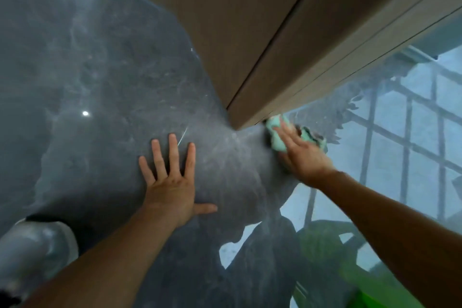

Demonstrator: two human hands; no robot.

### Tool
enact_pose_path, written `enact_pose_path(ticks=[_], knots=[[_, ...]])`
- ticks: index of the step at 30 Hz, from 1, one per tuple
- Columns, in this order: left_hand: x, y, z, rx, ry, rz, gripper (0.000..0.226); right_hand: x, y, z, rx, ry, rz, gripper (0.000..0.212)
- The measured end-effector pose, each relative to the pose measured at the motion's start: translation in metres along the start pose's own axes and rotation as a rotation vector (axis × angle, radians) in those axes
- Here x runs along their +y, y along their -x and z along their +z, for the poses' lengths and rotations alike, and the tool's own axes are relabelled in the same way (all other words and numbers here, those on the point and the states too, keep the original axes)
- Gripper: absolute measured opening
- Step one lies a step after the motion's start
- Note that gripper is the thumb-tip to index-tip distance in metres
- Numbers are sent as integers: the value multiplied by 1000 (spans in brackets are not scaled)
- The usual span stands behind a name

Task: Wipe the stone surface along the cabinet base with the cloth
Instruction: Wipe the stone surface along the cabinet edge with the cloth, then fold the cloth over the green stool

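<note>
A dark, glossy stone surface (120, 87) fills most of the view. A brown wooden cabinet (250, 32) rises from it at the top, with its corner base near the middle. My right hand (302, 155) lies flat on a mint-green cloth (277, 137) and presses it onto the stone right at the cabinet's lower corner. Part of the cloth sticks out beyond the fingers. My left hand (172, 177) rests flat on the stone with its fingers spread, to the left of the cloth, holding nothing.
The polished stone at the right mirrors a bright window grid (412, 132) and leafy shapes. A grey shoe or knee (32, 250) shows at the lower left. Something bright green (370, 290) appears at the bottom right. A vertical seam (275, 32) runs down the cabinet.
</note>
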State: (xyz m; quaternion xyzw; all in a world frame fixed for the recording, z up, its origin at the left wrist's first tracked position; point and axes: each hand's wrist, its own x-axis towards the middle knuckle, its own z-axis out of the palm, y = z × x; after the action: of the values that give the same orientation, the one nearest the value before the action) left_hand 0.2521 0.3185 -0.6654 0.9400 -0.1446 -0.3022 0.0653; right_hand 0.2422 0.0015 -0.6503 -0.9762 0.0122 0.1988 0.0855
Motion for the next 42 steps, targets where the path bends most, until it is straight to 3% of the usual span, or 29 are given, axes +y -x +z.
enact_pose_path(ticks=[3,5,10,14,20,22,24,27,29,31,33,36,40,42], knots=[[1,-1,3,0,10,1,144,94,-15,-28,-11,-37,608,58],[1,0,3,-4,7,6,143,119,-18,-43,-95,-55,750,58],[5,2,2,-27,-6,0,142,44,-9,-24,17,-45,734,63],[9,2,0,-32,-40,-26,143,-57,-9,-4,89,-251,444,62],[17,1,-11,-122,-120,-106,143,-145,35,27,140,-416,265,68],[29,2,-26,-214,-151,-144,143,-158,45,23,171,-608,309,67],[42,3,-49,-306,-141,-169,135,-157,41,0,270,-908,502,53],[66,-6,-91,-347,-48,-91,108,-132,41,-45,425,-1545,800,29],[91,-7,-116,-366,161,33,77,-115,53,-68,438,-1830,826,22],[120,-5,-134,-455,530,26,53,-105,72,-87,465,-1996,803,21],[151,6,-148,-638,849,-38,58,-100,99,-102,529,-2178,769,23],[194,38,-159,-711,903,54,63,-96,154,-125,579,-2304,760,27],[245,122,-188,-724,937,-32,34,-92,250,-175,545,-2297,893,30],[271,176,-217,-760,939,-97,30,-94,309,-211,534,-2280,981,32]])
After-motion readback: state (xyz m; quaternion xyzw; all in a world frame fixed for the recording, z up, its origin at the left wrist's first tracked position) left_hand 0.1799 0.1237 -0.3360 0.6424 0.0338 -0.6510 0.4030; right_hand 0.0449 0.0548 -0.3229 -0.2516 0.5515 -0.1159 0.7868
